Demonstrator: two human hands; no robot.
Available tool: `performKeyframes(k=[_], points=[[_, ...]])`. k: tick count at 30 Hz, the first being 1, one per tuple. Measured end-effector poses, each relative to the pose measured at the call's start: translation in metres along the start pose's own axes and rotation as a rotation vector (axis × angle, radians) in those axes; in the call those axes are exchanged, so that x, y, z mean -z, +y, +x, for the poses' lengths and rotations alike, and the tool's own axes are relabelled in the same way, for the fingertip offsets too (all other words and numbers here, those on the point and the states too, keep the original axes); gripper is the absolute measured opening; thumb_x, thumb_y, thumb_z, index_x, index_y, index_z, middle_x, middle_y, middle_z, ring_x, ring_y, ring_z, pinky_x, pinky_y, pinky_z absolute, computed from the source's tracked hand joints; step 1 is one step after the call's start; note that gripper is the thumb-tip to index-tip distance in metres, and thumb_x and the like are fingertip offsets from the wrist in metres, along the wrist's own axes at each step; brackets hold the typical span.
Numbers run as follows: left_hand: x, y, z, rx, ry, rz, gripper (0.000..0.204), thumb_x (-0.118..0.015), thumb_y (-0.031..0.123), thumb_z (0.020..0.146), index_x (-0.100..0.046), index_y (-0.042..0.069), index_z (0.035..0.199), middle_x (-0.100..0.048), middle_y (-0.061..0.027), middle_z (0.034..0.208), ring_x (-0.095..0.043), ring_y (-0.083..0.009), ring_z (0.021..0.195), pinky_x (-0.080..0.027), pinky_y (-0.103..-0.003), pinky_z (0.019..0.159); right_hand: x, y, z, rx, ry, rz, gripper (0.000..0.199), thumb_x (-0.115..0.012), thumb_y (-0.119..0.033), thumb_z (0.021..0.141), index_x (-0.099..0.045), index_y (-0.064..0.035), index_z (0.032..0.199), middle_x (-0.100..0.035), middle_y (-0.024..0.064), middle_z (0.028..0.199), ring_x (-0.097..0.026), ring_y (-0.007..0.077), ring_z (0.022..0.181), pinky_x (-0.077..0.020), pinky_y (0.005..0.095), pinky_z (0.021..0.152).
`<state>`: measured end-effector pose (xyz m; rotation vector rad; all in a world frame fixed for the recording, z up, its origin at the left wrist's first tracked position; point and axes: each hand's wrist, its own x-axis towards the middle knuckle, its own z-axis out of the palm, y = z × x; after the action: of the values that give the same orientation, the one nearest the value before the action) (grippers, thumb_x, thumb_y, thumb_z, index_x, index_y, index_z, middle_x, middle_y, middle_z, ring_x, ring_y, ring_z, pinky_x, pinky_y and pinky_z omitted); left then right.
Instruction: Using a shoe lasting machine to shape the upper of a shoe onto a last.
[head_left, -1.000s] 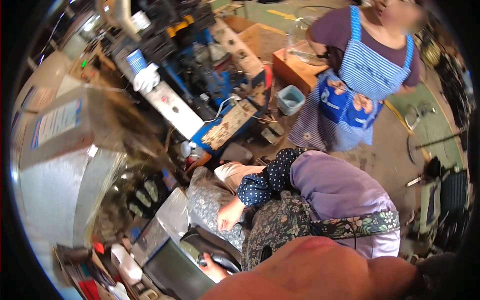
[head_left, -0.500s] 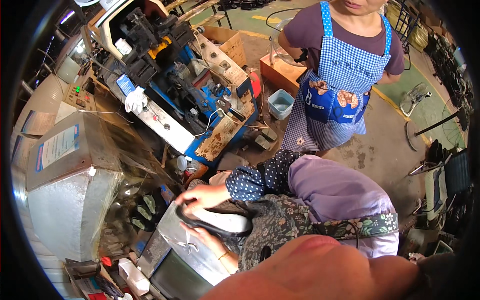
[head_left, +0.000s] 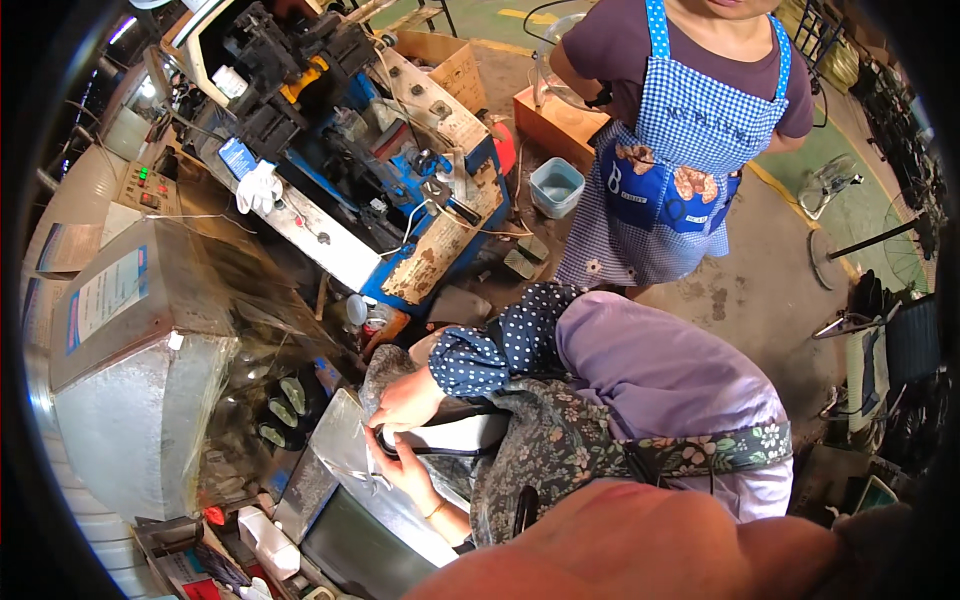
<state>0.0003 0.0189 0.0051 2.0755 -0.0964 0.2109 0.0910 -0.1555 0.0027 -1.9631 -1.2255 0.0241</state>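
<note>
A black shoe with a white insole (head_left: 445,437) lies across my lap, its far part against my floral apron (head_left: 540,440). My right hand (head_left: 405,400), coming from a polka-dot sleeve, is closed on the end of the shoe away from my body. My left hand (head_left: 408,478), with a band on the wrist, holds that same end from the other side, fingers against the rim. What the fingertips pinch there is too small to make out. Beside the left hand a metal-topped surface (head_left: 335,435) carries a thin metal tool, partly covered by the hand.
A grey metal hood (head_left: 130,400) stands at the left, dark shoes (head_left: 285,410) by its opening. A blue-and-white machine (head_left: 340,260) with white gloves (head_left: 258,188) fills the upper left. A person in a blue checked apron (head_left: 690,130) stands beyond, near a water bucket (head_left: 557,188).
My right hand has curled down over the shoe's end. My left hand has shifted from under its side up to that end, so the hands are closer together.
</note>
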Motion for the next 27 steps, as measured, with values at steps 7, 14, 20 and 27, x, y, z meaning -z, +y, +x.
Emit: performKeyframes(k=[7,14,20,27], points=[[-0.001,-0.003,-0.009,0.026,0.114,0.118,0.057,-0.066,0.016,0.094,-0.044,-0.005,0.142,-0.053,-0.0216,0.139,-0.051,-0.0269,0.126,-0.036,-0.038,0.108,0.002,-0.015,0.018,-0.027,-0.078,0.138,0.032,-0.057,-0.029,0.092,-0.062,0.0005,0.103,-0.067,0.0235,0.085,-0.064,0.0421,0.079,-0.0504,0.0492,0.07],[-0.003,-0.018,-0.014,0.102,0.164,0.052,0.064,-0.069,0.017,0.091,-0.042,-0.006,0.143,-0.047,-0.0242,0.144,-0.046,-0.0327,0.133,-0.033,-0.041,0.112,-0.021,-0.015,0.019,0.006,0.049,0.098,0.028,-0.059,-0.031,0.093,-0.062,-0.0043,0.098,-0.066,0.0183,0.075,-0.064,0.0393,0.07,-0.0484,0.0486,0.061],[-0.003,-0.033,-0.012,0.097,0.188,-0.036,0.061,-0.068,0.016,0.09,-0.043,-0.006,0.142,-0.05,-0.024,0.141,-0.049,-0.0324,0.129,-0.035,-0.04,0.111,-0.028,-0.02,0.016,-0.034,0.147,0.096,0.031,-0.06,-0.034,0.092,-0.066,-0.004,0.095,-0.066,0.0177,0.072,-0.064,0.0379,0.069,-0.0494,0.0474,0.061],[-0.003,-0.025,0.002,-0.071,0.179,0.073,0.051,-0.068,0.015,0.091,-0.05,-0.003,0.135,-0.055,-0.0197,0.132,-0.054,-0.0266,0.119,-0.042,-0.038,0.103,-0.044,-0.019,-0.028,-0.218,0.157,0.331,0.077,-0.065,-0.036,0.09,-0.028,-0.0029,0.148,-0.037,0.0242,0.148,-0.049,0.04,0.126,-0.0439,0.0435,0.103]])
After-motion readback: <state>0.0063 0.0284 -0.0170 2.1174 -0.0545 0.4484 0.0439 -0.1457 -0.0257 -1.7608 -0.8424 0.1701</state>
